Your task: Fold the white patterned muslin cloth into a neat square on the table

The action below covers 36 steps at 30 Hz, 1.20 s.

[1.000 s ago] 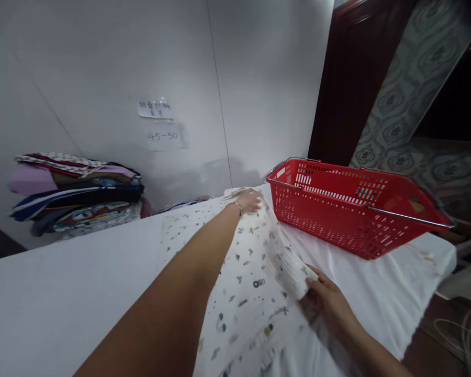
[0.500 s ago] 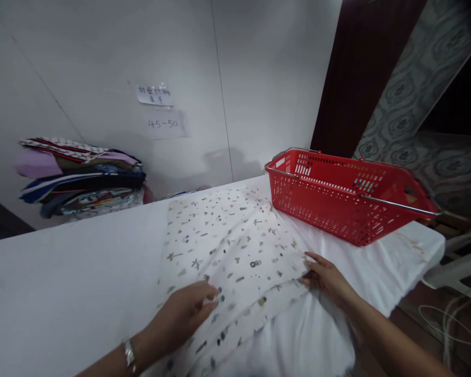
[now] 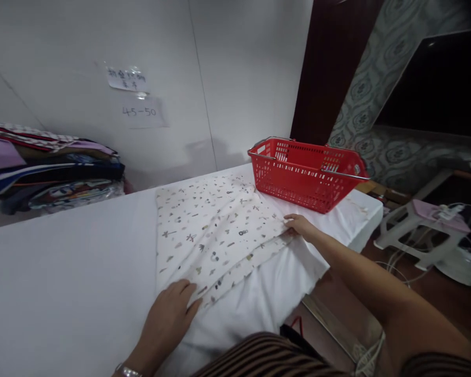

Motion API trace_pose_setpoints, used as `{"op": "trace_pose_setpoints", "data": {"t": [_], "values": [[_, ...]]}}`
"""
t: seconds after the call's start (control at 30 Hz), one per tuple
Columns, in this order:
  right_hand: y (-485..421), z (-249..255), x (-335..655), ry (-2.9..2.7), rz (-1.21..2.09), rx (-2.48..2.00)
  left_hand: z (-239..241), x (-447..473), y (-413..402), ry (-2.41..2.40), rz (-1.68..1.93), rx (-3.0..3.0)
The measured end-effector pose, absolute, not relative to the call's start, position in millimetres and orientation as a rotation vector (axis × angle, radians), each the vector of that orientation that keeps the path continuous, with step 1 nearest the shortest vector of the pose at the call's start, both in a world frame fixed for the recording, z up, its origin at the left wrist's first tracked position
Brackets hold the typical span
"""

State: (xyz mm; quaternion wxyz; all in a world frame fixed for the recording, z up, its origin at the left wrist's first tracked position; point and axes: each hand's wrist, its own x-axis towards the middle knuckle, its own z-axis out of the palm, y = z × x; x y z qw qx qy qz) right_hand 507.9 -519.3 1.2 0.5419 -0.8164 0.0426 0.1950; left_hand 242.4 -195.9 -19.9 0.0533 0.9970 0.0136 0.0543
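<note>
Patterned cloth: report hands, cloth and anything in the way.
Left hand at near edge, right hand at right corner. Patterned cloth creased on white table cover. Red basket close by, far right side.

Dim, greyish light, a soft shadow low on the wall (image 3: 165,50), dark upper-right corner, perhaps vignetting

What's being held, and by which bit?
The patterned cloth: right hand pinches its right corner; left hand is at its near edge, grip unclear.
</note>
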Motion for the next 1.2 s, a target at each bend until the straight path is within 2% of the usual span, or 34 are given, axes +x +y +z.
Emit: {"op": "trace_pose_setpoints", "data": {"t": [0.33, 0.57, 0.83, 1.2], "values": [[-516.7, 15.7, 511.0, 0.088, 0.417, -2.126, 1.5, 222.6, -194.7, 0.217, -0.176, 3.138], [-524.8, 31.6, 510.9, -0.035, 0.405, -2.088, 11.3, 206.3, -186.1, 0.262, 0.182, 2.994], [-533.3, 11.6, 498.4, 0.053, 0.538, -2.275, -15.2, 196.4, -183.0, 0.164, -0.069, 3.035], [-533.7, 0.6, 504.3, -0.080, 0.377, -2.664, -45.5, 185.1, -171.7, 0.124, 0.180, 2.997]]}}
